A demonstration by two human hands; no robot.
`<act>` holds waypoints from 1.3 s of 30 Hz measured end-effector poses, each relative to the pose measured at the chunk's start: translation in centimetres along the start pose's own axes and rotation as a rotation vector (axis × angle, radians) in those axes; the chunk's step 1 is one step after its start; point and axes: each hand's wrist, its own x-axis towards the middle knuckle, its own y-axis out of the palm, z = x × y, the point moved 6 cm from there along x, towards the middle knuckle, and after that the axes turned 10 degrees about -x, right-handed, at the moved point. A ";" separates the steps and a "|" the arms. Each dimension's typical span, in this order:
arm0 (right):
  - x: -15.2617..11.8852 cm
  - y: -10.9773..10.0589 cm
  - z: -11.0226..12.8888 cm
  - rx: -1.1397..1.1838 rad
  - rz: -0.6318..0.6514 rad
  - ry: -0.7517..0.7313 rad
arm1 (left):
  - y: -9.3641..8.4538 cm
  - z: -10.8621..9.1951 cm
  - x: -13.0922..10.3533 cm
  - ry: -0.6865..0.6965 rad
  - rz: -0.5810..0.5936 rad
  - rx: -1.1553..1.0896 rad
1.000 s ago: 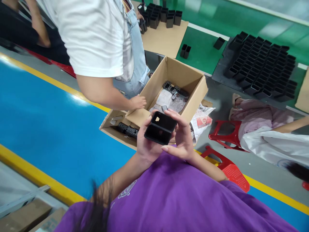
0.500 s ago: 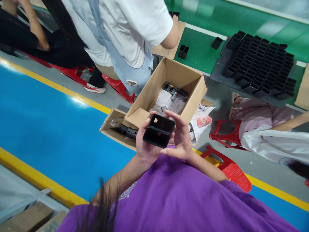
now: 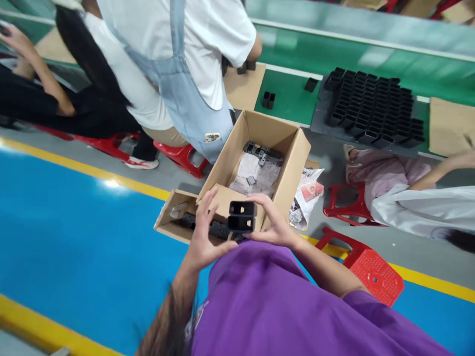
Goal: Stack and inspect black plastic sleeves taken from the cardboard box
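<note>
Two black rectangular plastic cases (image 3: 242,223) sit side by side in front of me, open ends toward the camera, a small pale cut-out showing inside each. My right hand (image 3: 272,225) pinches them from the right, fingers along the far side and thumb on the near side. My left hand (image 3: 206,235) is open at their left, fingers and thumb spread, apart from the cases. Just beyond stands a cardboard box (image 3: 256,190) with paper and several small dark parts inside. A smaller carton (image 3: 172,200) with dark blocks is partly hidden behind my left hand.
Many black cases (image 3: 374,109) stand in rows on the green bench (image 3: 289,94). A co-worker in overalls (image 3: 174,79) sits ahead on the left, another person (image 3: 419,202) on the right. Beside me are a red stool (image 3: 374,274) and printed paper (image 3: 306,198).
My left hand has let go and moved left, opening wide. The cases have turned and now stay in my right hand alone. The view has tilted up a little.
</note>
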 end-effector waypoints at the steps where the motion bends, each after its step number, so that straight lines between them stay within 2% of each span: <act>1: -0.3 1.0 -0.6 0.023 0.064 0.052 | -0.9 0.4 -0.6 0.009 0.100 0.199; 3: -1.1 3.3 -1.6 0.085 0.180 0.134 | -2.0 2.0 -1.7 -0.033 0.249 0.424; 5: -1.8 5.6 -2.3 0.153 0.254 0.164 | -2.4 4.0 -2.5 -0.132 0.329 0.466; 7: -2.1 7.3 -3.0 0.198 0.287 0.181 | -2.2 6.2 -2.8 -0.245 0.348 0.443; 9: -1.5 8.4 -4.4 0.206 0.360 0.210 | -2.3 8.4 -2.7 -0.351 0.309 0.428; 11: 0.1 8.8 -6.4 0.170 0.499 0.242 | -3.2 10.5 -2.5 -0.444 0.230 0.439; 13: 2.7 8.6 -8.8 0.108 0.597 0.263 | -4.6 12.4 -2.3 -0.520 0.124 0.472; 15: 5.9 8.0 -11.0 0.073 0.620 0.245 | -6.2 14.1 -2.0 -0.579 0.022 0.513; 17: 8.5 8.0 -12.1 0.088 0.655 0.159 | -7.0 15.3 -0.8 -0.605 -0.038 0.535; 19: 9.9 8.2 -12.9 0.109 0.688 0.069 | -6.8 16.0 1.9 -0.588 -0.083 0.532; 20: 10.4 7.9 -13.4 0.109 0.656 0.055 | -6.5 16.2 3.9 -0.566 -0.105 0.526; 22: 11.1 6.0 -15.3 0.079 0.495 0.106 | -5.3 16.3 8.9 -0.500 -0.136 0.517; 24: 11.6 2.4 -18.2 -0.002 0.271 0.219 | -3.6 16.4 14.7 -0.417 -0.131 0.519; 26: 12.3 -2.8 -22.0 -0.132 0.057 0.339 | -1.7 16.5 20.9 -0.341 -0.097 0.528; 28: 14.0 -8.9 -26.2 -0.273 -0.142 0.437 | 0.3 16.4 27.2 -0.265 -0.061 0.542; 30: 16.8 -14.7 -30.7 -0.381 -0.261 0.508 | 2.3 15.9 33.6 -0.190 -0.049 0.573; 32: 20.2 -19.7 -35.1 -0.482 -0.327 0.564 | 4.3 15.0 40.4 -0.122 -0.051 0.623; 34: 23.5 -23.4 -38.8 -0.567 -0.348 0.600 | 6.2 13.6 47.4 -0.061 -0.067 0.686; 36: 25.9 -25.7 -41.7 -0.640 -0.352 0.624 | 7.6 12.2 54.4 -0.019 -0.103 0.772; 39: 27.3 -26.7 -44.2 -0.740 -0.352 0.625 | 8.4 10.9 63.7 0.014 -0.152 0.885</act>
